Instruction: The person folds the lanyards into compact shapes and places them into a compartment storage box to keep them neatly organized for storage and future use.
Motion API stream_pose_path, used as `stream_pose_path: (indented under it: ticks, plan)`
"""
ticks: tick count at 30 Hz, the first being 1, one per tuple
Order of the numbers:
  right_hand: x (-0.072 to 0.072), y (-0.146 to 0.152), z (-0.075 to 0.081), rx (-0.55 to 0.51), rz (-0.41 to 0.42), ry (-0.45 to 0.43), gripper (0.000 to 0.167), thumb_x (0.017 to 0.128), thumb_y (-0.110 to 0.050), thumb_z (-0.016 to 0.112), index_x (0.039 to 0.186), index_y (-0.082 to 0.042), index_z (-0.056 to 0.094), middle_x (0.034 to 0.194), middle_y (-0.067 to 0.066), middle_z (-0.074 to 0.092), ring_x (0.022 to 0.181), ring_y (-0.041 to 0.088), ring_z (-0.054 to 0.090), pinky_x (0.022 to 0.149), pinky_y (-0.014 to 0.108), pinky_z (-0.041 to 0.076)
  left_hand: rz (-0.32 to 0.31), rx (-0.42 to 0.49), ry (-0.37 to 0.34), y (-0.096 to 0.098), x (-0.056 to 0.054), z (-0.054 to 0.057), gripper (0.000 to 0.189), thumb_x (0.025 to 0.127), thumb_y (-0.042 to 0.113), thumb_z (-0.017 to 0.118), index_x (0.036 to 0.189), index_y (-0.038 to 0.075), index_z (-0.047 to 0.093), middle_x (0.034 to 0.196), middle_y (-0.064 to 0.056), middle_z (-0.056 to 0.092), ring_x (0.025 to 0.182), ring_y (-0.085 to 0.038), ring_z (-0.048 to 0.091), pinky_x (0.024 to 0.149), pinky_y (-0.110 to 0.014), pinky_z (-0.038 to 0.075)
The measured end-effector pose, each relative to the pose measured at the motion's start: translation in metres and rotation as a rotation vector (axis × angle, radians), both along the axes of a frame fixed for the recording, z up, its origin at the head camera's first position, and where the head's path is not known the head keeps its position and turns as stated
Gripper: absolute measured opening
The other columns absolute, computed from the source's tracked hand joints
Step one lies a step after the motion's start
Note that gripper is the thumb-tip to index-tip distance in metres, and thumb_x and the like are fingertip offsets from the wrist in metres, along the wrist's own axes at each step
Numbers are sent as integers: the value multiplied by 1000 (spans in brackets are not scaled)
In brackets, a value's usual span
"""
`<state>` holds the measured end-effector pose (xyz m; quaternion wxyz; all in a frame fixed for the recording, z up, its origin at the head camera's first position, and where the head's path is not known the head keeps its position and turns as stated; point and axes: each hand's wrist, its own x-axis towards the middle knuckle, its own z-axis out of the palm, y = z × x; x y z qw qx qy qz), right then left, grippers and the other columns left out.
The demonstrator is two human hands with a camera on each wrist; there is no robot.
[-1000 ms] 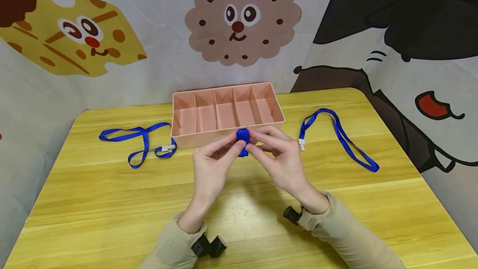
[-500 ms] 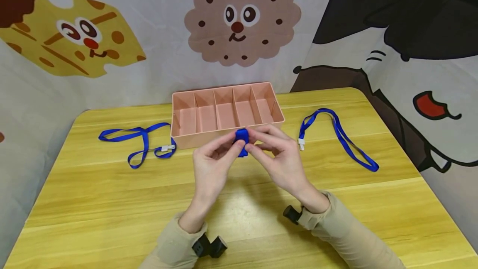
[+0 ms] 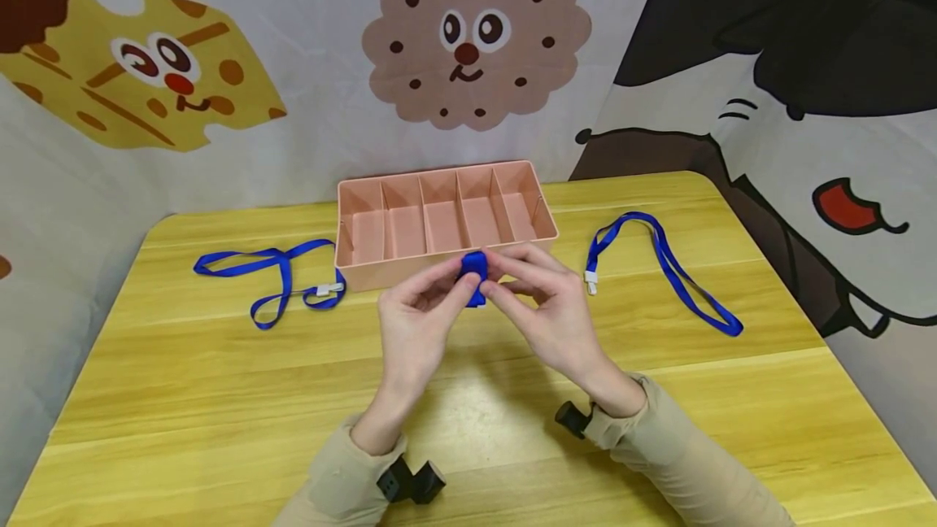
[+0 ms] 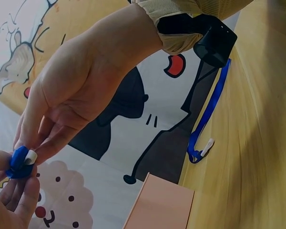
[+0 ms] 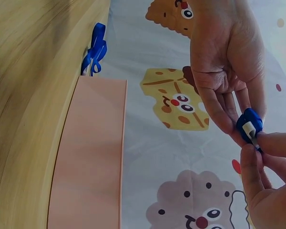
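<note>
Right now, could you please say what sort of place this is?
Probably a staged workspace: a wood-grain table, cartoon cloth behind it, and a pink divided box between two blue lanyards.

Blue lanyard bundle (image 3: 475, 263): partly covered in the head view by the fingertips of the left hand (image 3: 417, 324) and right hand (image 3: 552, 315); number of folds cannot be told. White clip (image 5: 249, 129): partly obscured by fingers in the right wrist view. Left hand: cut off by the edge in the left wrist view. Right hand: likewise in the right wrist view. Pink box (image 3: 376, 273): front wall partly hidden behind the hands; cropped below in both wrist views, compartments concealed there. Bench (image 3: 220, 421): near edge outside the head view. Sleeves (image 3: 681, 450): cut off at the bottom.
</note>
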<state>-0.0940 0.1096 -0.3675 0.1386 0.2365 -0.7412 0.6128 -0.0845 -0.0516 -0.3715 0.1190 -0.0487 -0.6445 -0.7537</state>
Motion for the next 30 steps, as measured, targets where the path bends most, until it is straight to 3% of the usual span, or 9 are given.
stream_pose_path:
  ticks: [3, 8, 10, 15, 20, 23, 25, 30]
  plan:
    - [0, -1, 0, 6, 2, 3, 33, 93, 12, 71, 126, 10, 71, 116, 25, 71, 103, 1, 70, 82, 23, 65, 3, 3, -5, -1, 0, 0, 25, 90, -10, 74, 115, -12, 75, 100, -29, 78, 79, -2, 72, 74, -20, 63]
    - [-2, -1, 1, 30, 9, 10, 35, 92, 12, 71, 127, 11, 70, 117, 26, 71, 104, 0, 69, 84, 24, 65, 15, 1, -12, -3, -1, 0, 24, 89, -10, 76, 113, -11, 76, 93, -9, 81, 78, -2, 72, 73, -19, 63]
    - [-4, 0, 0, 43, 8, 7, 35, 92, 12, 71, 127, 10, 70, 118, 26, 71, 104, 1, 69, 86, 25, 65, 16, -4, -10, -4, -2, 0, 24, 89, -9, 76, 113, -11, 76, 94, -12, 81, 77, -2, 72, 73, -19, 63]
    - [-17, 10, -2, 70, -52, 16, 38, 91, 12, 72, 129, 10, 69, 121, 27, 70, 106, -1, 68, 91, 22, 63, 25, -16, -15, -4, -5, -2, 25, 88, -10, 76, 113, -13, 74, 103, -34, 76, 78, -1, 72, 73, -18, 62]
    - [-48, 36, -8, 79, -198, -10, 37, 94, 6, 73, 131, 8, 69, 130, 26, 69, 107, -2, 68, 91, 12, 59, 50, -6, -2, -6, -7, -2, 27, 87, -12, 76, 114, -15, 73, 106, -39, 73, 79, -1, 72, 75, -18, 63]
    - [-65, 54, -16, 129, -269, -69, 38, 97, 0, 72, 134, 3, 68, 137, 23, 68, 113, 8, 67, 93, 9, 56, 54, -4, 16, -8, -7, -2, 26, 88, -13, 75, 114, -16, 72, 106, -40, 73, 79, -1, 72, 75, -18, 63]
    - [-74, 64, -22, 178, -296, -120, 39, 99, -5, 71, 138, 0, 67, 142, 20, 66, 121, 16, 66, 98, 17, 59, 54, -4, 21, -9, -7, -2, 26, 88, -12, 75, 113, -16, 73, 105, -39, 73, 79, -2, 72, 75, -18, 63]
    - [-91, 77, -36, 292, -282, -240, 44, 103, -12, 67, 145, -1, 61, 152, 19, 59, 135, 38, 60, 109, 55, 55, 66, -8, 13, -11, -7, -1, 25, 88, -11, 75, 113, -15, 73, 105, -36, 75, 79, -2, 72, 75, -18, 63]
